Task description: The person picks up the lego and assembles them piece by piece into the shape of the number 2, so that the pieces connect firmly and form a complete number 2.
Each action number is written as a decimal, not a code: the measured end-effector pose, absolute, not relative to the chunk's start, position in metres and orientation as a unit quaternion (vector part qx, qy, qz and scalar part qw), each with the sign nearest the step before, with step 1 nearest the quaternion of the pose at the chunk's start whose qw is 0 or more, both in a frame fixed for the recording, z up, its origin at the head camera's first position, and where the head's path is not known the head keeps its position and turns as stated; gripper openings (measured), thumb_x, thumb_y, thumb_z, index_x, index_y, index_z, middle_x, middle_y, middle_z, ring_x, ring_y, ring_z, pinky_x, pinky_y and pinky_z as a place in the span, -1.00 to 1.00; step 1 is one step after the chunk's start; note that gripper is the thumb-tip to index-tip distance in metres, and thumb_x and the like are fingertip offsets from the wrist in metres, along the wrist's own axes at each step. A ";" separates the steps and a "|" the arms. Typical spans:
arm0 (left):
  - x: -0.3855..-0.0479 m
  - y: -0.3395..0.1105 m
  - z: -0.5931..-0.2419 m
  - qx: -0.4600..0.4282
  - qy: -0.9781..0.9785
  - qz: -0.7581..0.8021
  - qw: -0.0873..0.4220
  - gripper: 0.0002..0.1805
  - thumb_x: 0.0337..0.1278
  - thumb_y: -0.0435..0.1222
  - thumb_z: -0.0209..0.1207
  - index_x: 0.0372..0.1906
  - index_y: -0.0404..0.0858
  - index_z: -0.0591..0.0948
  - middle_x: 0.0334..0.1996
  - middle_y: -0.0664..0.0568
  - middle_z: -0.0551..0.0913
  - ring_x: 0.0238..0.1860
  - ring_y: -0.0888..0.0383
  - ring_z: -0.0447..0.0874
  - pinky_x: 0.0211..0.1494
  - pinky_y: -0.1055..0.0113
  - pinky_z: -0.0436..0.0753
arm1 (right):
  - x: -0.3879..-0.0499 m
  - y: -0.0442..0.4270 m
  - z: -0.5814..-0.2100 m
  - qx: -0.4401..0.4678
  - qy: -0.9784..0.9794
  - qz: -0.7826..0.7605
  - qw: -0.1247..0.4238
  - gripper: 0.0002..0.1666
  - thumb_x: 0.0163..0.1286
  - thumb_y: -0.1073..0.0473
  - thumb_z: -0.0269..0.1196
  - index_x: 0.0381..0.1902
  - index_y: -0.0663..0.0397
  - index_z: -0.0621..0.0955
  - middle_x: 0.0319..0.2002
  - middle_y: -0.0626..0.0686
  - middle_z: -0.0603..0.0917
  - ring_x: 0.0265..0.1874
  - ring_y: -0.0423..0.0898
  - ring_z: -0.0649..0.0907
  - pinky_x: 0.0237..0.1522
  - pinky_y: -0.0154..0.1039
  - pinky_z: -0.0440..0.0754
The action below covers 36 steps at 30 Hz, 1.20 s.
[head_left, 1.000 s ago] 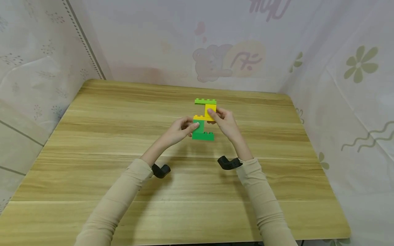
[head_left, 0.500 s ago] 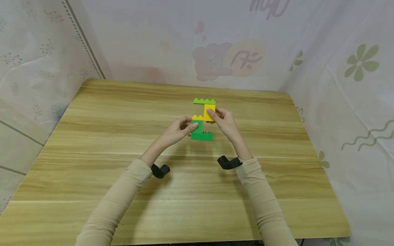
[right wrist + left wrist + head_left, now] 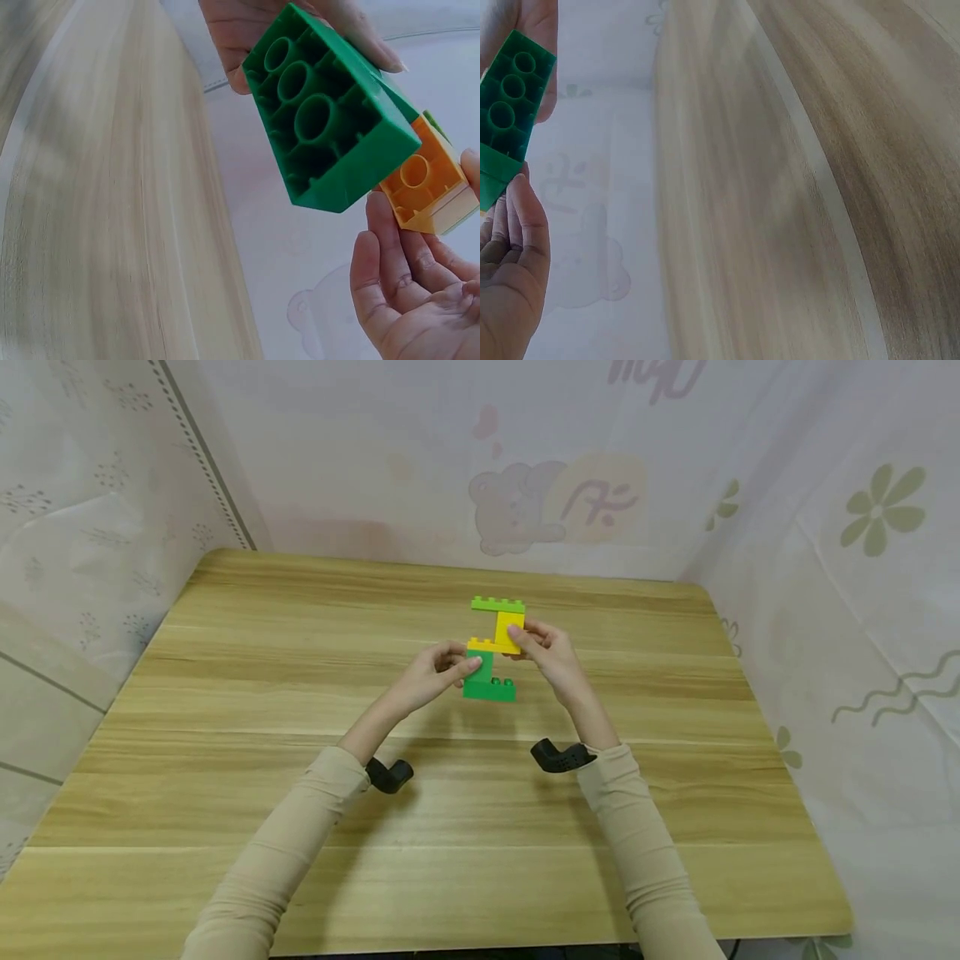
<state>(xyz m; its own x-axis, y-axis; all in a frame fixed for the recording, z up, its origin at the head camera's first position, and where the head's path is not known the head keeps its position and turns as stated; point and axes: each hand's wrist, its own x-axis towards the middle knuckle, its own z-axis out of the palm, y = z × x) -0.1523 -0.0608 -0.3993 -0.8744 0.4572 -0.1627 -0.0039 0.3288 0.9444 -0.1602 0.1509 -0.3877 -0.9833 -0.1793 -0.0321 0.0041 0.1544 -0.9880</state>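
Note:
Between my two hands, a build of joined toy building bricks is held up off the table, its hollow underside showing in both wrist views. A dark green brick [image 3: 489,692] forms the bottom, with a green block [image 3: 484,661] on its left end. Over that lies an orange-yellow brick [image 3: 482,646], then a yellow block [image 3: 506,622] at the right, topped by a light green brick [image 3: 497,605] that juts left. My left hand [image 3: 429,678] pinches the green block, thumb in front. With its thumb on the front, my right hand [image 3: 555,657] grips the yellow block. Fingers behind are partly hidden.
A wood-grain table [image 3: 480,827] lies under the hands. Pale patterned sheets [image 3: 360,460] stand around its back and sides. A black wrist camera [image 3: 390,775] sits on the left wrist, another black camera [image 3: 558,757] on the right.
Both hands and the joined bricks have drifted very slightly left in the head view. The grips look the same.

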 end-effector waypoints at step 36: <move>-0.155 -0.060 -0.406 0.154 0.766 0.588 0.207 -0.51 0.22 -0.07 0.07 0.10 -0.33 0.37 0.00 -0.16 0.49 -0.01 -0.02 0.50 0.18 -0.01 0.44 | -0.159 0.156 -0.389 -0.040 0.727 -0.682 0.068 -0.36 0.33 0.11 0.12 0.32 0.08 0.23 -0.03 0.22 0.57 -0.28 -0.23 0.64 0.07 0.01 0.52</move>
